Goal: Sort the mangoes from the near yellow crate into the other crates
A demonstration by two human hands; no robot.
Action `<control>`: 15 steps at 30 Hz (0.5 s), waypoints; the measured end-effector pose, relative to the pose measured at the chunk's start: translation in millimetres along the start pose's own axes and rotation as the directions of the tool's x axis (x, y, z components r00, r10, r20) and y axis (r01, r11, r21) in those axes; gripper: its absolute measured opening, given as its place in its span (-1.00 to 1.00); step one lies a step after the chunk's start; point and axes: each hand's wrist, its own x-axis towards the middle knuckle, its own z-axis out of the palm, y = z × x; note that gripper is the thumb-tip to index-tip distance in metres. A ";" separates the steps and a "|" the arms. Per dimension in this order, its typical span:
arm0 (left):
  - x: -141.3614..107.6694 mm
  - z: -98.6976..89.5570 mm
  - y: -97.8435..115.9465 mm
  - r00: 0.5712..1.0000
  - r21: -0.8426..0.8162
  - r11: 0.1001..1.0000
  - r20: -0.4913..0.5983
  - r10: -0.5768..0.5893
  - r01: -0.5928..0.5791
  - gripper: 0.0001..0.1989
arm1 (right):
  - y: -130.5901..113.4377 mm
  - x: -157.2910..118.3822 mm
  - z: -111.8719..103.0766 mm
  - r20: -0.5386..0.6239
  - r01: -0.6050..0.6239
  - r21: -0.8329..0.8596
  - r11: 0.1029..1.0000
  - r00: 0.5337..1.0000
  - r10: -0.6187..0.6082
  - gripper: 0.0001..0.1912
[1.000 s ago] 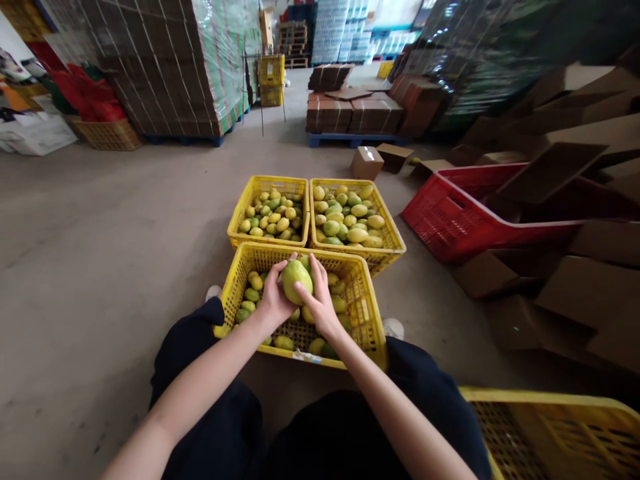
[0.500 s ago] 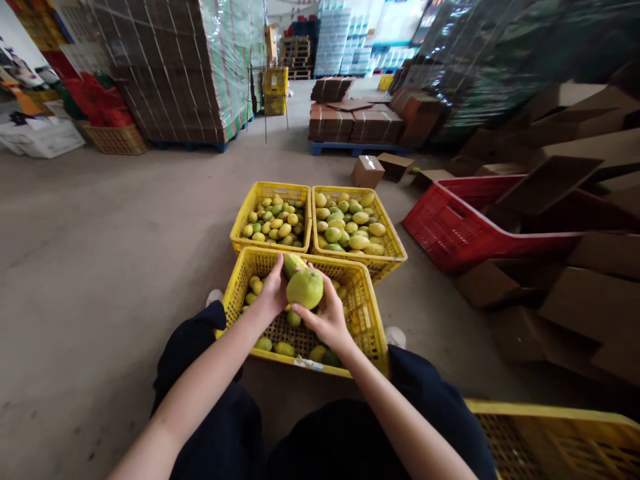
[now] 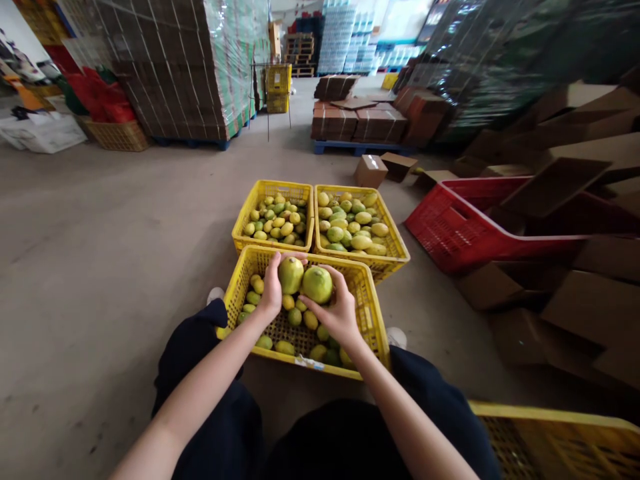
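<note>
My left hand [image 3: 273, 287] is closed around the side of a yellow-green fruit [image 3: 291, 275], which looks like a small papaya or mango. In my right hand [image 3: 342, 308] is a second, rounder yellow-green fruit [image 3: 317, 285], gripped between thumb and fingers with its stem end showing. The two fruits are held side by side above the near yellow crate [image 3: 371, 313]. Several loose fruits [image 3: 285, 348] lie on that crate's perforated floor; my hands and forearms hide some of them.
Just beyond stand two yellow crates, left [image 3: 240, 220] and right [image 3: 395, 233], filled with similar fruit. A red crate [image 3: 440, 227] with cardboard boxes [image 3: 590, 307] around it is at right. Another yellow crate [image 3: 550, 413] is at lower right. Flattened cartons [image 3: 380, 123] rest on a blue pallet.
My hands have moved slightly apart. The left fruit has turned more upright, and the right one has shifted right and up. More fruits in the near crate now show between my hands.
</note>
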 end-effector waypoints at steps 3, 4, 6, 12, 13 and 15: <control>-2.3 -6.2 -1.4 0.995 0.117 0.991 0.080 0.061 -0.071 -0.49 | -5.0 -1.8 -1.9 0.038 0.044 -0.023 0.999 0.998 -0.043 -0.40; -2.8 -7.2 -0.4 0.992 0.141 0.985 0.099 0.083 -0.097 -0.48 | -6.3 -2.0 -2.8 0.046 0.049 -0.019 0.999 0.998 -0.049 -0.39; -3.5 -7.3 2.5 0.983 0.174 0.973 0.129 0.129 -0.150 -0.49 | -7.8 -2.1 -4.4 0.054 0.050 -0.008 0.999 0.997 -0.049 -0.39; -4.2 -2.4 5.0 0.978 0.155 0.971 0.135 0.161 -0.182 -0.54 | -7.7 -2.1 -6.0 0.047 0.015 0.031 0.999 0.999 -0.016 -0.39; -4.3 -2.0 4.9 0.981 0.124 0.979 0.126 0.148 -0.164 -0.57 | -7.9 -2.0 -6.0 0.047 0.006 0.039 0.999 0.999 -0.008 -0.39; -4.9 -1.8 5.1 0.989 0.049 0.993 0.103 0.106 -0.111 -0.65 | -8.5 -1.8 -5.9 0.049 -0.010 0.055 0.998 0.999 0.007 -0.39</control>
